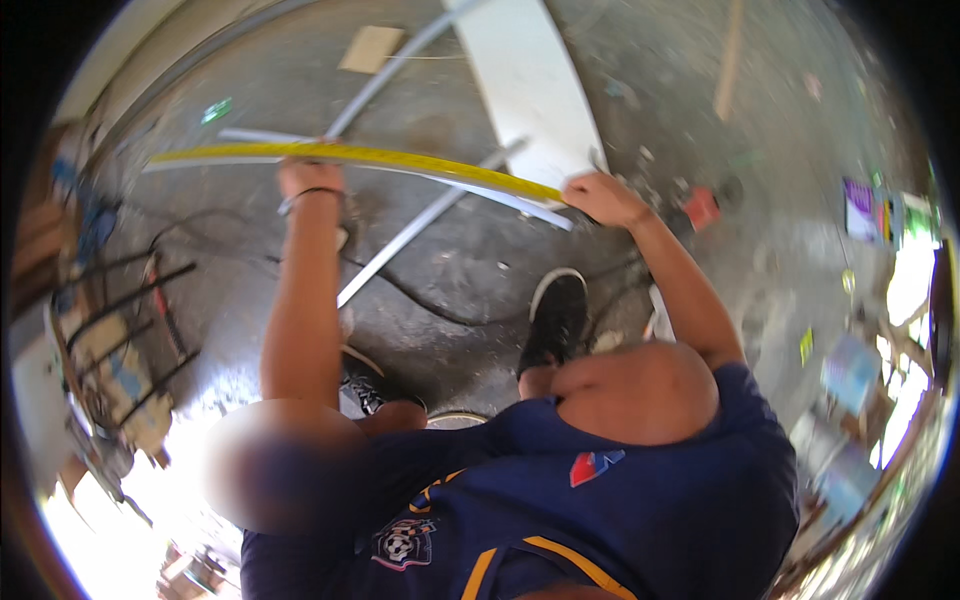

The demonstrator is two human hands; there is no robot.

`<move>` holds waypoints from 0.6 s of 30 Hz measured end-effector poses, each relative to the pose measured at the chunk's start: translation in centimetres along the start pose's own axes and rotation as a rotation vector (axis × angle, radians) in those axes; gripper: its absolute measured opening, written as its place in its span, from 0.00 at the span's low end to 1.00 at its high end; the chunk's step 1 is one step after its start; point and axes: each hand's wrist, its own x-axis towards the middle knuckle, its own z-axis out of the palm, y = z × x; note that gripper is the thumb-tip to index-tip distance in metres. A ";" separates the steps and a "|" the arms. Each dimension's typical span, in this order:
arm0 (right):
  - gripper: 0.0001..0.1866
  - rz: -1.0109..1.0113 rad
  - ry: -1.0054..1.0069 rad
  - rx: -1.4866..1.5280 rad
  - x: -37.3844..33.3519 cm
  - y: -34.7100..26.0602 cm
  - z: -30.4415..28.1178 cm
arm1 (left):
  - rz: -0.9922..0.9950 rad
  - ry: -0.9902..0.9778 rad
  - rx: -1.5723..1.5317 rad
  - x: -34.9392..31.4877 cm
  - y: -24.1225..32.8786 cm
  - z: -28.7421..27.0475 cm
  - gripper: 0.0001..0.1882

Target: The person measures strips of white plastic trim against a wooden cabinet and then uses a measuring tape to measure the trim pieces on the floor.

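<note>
Tape, bright yellow, is held at 2 spots: left hand, grip curled closed; right hand, grip clasped at its end.

I'm landmarking off the red piece on the floor. Purple package: right of it. Bluish translucent container: right, nearer. I've got a light-brown strip beyond it; green scrap and tan square sheet far left, also beyond.

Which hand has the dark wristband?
The left hand, partway along the yellow tape measure, wears the dark wristband; the right hand, at its right end, shows a bare wrist.
</note>
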 end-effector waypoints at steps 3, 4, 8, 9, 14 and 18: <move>0.14 -0.064 0.074 0.027 -0.4 0.2 0.0 | 0.089 0.075 0.020 -0.9 0.2 1.3 0.15; 0.13 -0.013 0.081 0.015 -0.8 -0.6 -0.5 | 0.084 0.094 -0.010 -1.1 0.1 1.8 0.15; 0.12 0.028 0.089 -0.021 -1.2 -0.4 -0.6 | 0.077 0.131 -0.018 -0.8 0.1 2.0 0.13; 0.13 0.037 0.088 -0.029 -1.3 -0.8 -0.6 | 0.074 0.121 -0.021 -0.8 0.2 1.8 0.14; 0.13 0.008 0.127 -0.073 -1.2 -0.9 -0.6 | 0.050 0.211 -0.100 -1.1 0.3 1.9 0.13; 0.13 -0.006 0.132 -0.092 -1.0 -0.8 -0.7 | 0.070 0.245 -0.098 -1.2 0.4 2.2 0.13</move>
